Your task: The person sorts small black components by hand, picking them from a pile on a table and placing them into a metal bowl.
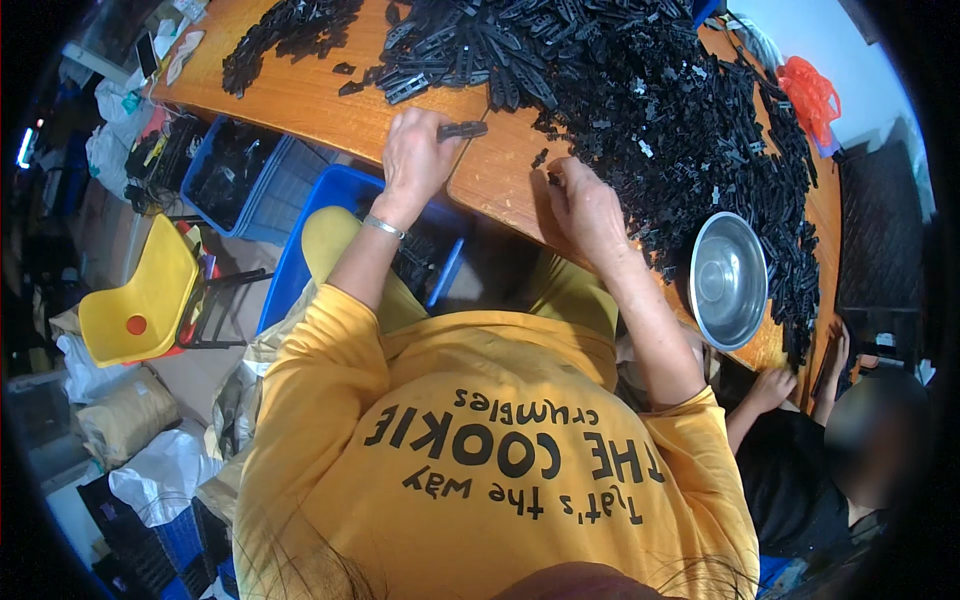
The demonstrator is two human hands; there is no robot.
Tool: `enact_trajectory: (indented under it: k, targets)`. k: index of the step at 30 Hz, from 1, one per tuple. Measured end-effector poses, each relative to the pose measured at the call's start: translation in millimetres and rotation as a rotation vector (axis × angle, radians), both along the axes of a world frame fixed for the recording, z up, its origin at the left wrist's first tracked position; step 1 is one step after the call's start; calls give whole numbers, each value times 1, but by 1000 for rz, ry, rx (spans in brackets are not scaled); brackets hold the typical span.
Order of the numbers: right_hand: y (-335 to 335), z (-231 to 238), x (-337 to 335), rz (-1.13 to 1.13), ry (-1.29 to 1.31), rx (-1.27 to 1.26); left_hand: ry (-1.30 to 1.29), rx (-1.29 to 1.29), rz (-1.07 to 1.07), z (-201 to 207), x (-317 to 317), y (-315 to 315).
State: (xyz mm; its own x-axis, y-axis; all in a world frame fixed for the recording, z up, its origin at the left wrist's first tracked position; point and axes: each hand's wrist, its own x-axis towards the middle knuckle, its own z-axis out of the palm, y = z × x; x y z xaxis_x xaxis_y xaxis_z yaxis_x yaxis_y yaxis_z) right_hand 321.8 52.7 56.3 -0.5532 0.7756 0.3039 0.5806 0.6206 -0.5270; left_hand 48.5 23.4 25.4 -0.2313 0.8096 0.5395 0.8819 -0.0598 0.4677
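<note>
Near the table's front edge, my left hand (412,160) grips a short, oblong black plastic part (464,130) between thumb and fingers. The part sticks out to the right, over the seam in the wooden top. To its right, my right hand (588,205) is closed, thumb against fingertips, at a tiny dark piece (554,179) that is mostly hidden. Just beyond that hand spreads a large heap of small black plastic pieces (640,110). Longer black slotted parts (480,50) lie piled farther back, beyond my left hand.
A steel bowl (728,280) stands at the table's right front edge, near a co-worker's hand (773,386). A red plastic bag (808,100) lies at the far right. Below the table are a blue bin (300,260) and blue crates (270,190); a yellow chair (140,300) stands left.
</note>
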Motion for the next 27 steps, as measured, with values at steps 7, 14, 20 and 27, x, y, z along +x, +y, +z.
enact_trajectory:
  k: [7,14,20,27]
  targets:
    - [-1,8,-24,25,173,-36,-394,-72,-178,-2,14,-8]
    - [-4,16,-41,20,437,9,-1368,-77,-467,21,64,-24]
    - [-10,15,-29,-17,506,57,-1742,-174,-518,26,71,-29]
    - [-16,26,-26,48,540,133,-1920,-250,-822,30,66,-32]
